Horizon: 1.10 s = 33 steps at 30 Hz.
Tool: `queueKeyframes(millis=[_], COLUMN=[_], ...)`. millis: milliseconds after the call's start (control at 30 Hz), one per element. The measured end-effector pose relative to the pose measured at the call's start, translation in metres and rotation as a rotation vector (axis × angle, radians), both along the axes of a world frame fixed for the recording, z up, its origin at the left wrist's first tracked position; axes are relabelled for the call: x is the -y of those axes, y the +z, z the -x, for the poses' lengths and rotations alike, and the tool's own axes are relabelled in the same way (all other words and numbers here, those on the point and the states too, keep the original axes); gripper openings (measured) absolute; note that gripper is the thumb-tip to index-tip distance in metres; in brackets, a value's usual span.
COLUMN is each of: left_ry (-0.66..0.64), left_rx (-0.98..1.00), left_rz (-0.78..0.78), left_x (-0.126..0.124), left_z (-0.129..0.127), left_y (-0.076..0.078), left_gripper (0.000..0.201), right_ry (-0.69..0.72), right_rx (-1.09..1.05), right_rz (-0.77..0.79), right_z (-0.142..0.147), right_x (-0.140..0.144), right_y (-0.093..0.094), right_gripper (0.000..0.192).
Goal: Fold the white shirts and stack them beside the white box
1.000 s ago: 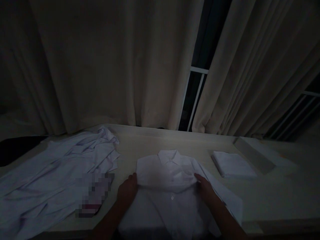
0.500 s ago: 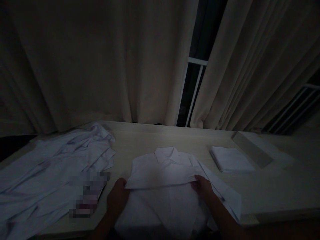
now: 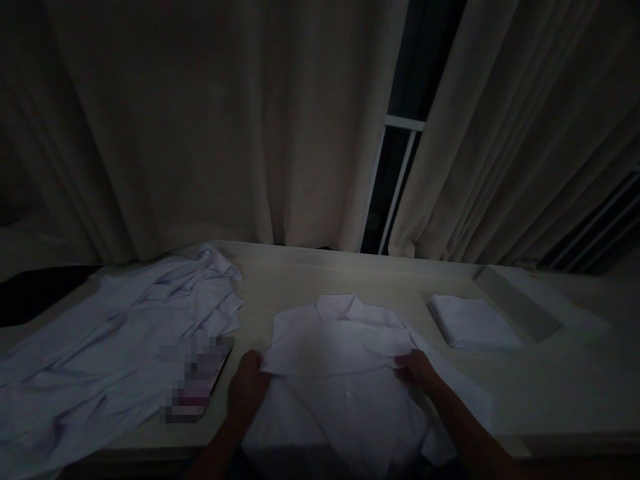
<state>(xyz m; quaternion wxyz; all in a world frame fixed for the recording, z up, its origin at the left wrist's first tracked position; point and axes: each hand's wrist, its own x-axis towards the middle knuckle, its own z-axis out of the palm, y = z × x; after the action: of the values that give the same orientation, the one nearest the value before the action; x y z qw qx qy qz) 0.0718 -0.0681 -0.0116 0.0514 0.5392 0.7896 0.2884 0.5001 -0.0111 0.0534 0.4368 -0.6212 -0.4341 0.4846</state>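
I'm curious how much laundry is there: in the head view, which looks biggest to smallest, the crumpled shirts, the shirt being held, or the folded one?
1. crumpled shirts
2. held shirt, though nearer the camera
3. folded cloth

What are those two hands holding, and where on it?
A white collared shirt lying on the table. The left hand grips its left edge, the right hand its right edge, at the fold.

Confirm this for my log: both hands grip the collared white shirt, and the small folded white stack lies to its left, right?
Not quite. The head view shows the folded white stack on the right of the collared white shirt; the left hand and right hand do grip the shirt.
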Motion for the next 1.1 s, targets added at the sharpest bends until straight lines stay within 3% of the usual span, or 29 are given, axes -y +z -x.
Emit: queueKeyframes(millis=[133, 267, 367, 433, 567, 667, 767, 867, 967, 1033, 1100], left_ry=[-0.116, -0.157, -0.183, -0.194, -0.193, -0.186, -0.18, -0.166, -0.15, -0.151, -0.167], left_rx=[0.047, -0.008, -0.114, -0.157, -0.158, -0.139, -0.108, -0.072, -0.041, -0.028, -0.021], left_rz=[0.033, 0.022, 0.013, 0.038, 0.058, 0.046, 0.032, 0.012, -0.001, -0.009, -0.023], left_x=[0.003, 0.005, 0.003, -0.002, -0.021, -0.035, -0.04, -0.039, -0.035, -0.033, -0.032], left_z=[0.001, 0.005, 0.007, 0.007, 0.001, -0.005, -0.008, -0.008, -0.007, -0.006, -0.004], left_y=[0.002, -0.003, -0.007, -0.006, 0.002, 0.006, 0.006, 0.003, 0.0, -0.001, -0.001], left_gripper=[0.016, 0.022, 0.029, 0.03, 0.026, 0.018, 0.012, 0.011, 0.01, 0.012, 0.014], right_ry=[-0.026, -0.043, 0.115, 0.174, 0.179, 0.212, 0.257, 0.25, 0.314, 0.461, 0.555], right_rx=[0.253, 0.482, 0.899, 1.18, 1.423, 1.479, 1.53, 1.543, 1.274, 1.008, 0.856], right_rz=[0.003, -0.09, -0.207, -0.191, -0.089, -0.059, 0.013, -0.103, -0.386, -0.458, -0.429], right_z=[-0.009, -0.031, -0.053, -0.068, -0.096, -0.109, -0.105, -0.067, 0.011, 0.075, 0.137], right_x=[-0.004, -0.002, 0.015, 0.027, 0.036, 0.031, 0.016, -0.009, -0.04, -0.061, -0.082], right_y=[-0.012, -0.028, -0.058, -0.081, -0.109, -0.102, -0.072, -0.027, 0.009, 0.02, 0.019], right_gripper=[0.032, 0.046, 0.053, 0.058, 0.064, 0.062, 0.055, 0.045, 0.039, 0.037, 0.036])
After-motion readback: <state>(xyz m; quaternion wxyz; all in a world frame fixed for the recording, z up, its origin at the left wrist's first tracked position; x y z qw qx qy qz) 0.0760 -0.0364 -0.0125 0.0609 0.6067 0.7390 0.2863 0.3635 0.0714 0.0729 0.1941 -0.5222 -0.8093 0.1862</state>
